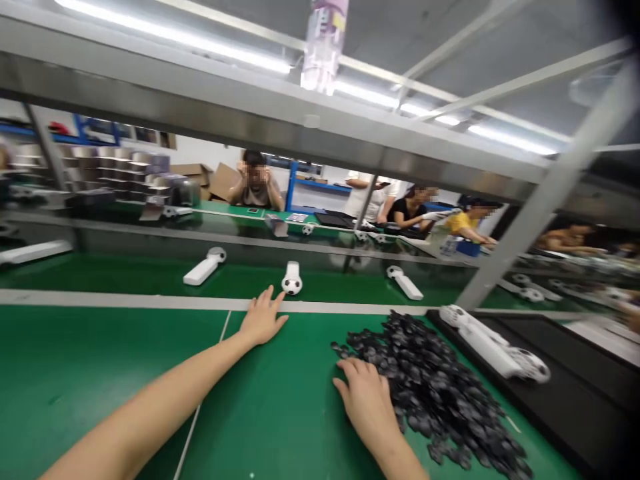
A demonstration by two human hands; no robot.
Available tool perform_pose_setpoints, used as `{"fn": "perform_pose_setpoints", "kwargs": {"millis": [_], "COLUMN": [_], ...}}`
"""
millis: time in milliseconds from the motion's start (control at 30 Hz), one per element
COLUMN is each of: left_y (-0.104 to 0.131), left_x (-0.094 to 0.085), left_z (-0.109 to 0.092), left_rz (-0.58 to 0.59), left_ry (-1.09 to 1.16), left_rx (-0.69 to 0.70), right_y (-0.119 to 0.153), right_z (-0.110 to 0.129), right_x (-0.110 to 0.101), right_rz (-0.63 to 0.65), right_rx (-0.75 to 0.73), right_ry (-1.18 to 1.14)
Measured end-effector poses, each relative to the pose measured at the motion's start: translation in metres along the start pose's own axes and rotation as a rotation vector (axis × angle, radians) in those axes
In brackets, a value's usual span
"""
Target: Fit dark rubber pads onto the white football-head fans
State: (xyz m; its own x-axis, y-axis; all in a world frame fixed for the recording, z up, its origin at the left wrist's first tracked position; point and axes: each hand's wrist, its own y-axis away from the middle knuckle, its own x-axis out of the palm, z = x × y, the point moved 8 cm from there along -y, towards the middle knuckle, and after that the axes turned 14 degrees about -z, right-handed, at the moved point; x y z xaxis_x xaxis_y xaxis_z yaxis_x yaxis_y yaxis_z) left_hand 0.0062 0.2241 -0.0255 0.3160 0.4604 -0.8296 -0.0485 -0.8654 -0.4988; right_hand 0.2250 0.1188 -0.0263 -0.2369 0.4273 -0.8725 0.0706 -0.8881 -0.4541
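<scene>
My left hand (263, 317) reaches to the far edge of the green table, fingers spread, holding nothing. Just beyond its fingertips lies a white device with a football-patterned round end (292, 279) on the green belt. A heap of small black parts (430, 380) covers the table on the right. My right hand (365, 397) rests at the left edge of this heap, its fingers slightly bent; what lies under them, if anything, is hidden.
Further white devices (204, 267) (405, 283) lie on the belt. At the right, a black tray (565, 360) holds several white devices. A slanted metal post (545, 173) rises beside it. Several people sit or stand across the line.
</scene>
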Motion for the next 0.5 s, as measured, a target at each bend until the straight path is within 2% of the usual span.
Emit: {"fn": "perform_pose_setpoints", "kwargs": {"millis": [267,500], "left_y": [0.033,0.043], "left_x": [-0.013,-0.021], "left_z": [0.002,-0.002], "left_rz": [0.016,0.002], "left_ry": [0.027,0.01], "left_rx": [-0.012,-0.014], "right_y": [0.001,-0.001], "right_z": [0.0,-0.023], "right_x": [0.005,0.02], "right_rz": [0.119,0.12], "right_rx": [-0.04,-0.035], "right_ry": [-0.055,-0.139]}}
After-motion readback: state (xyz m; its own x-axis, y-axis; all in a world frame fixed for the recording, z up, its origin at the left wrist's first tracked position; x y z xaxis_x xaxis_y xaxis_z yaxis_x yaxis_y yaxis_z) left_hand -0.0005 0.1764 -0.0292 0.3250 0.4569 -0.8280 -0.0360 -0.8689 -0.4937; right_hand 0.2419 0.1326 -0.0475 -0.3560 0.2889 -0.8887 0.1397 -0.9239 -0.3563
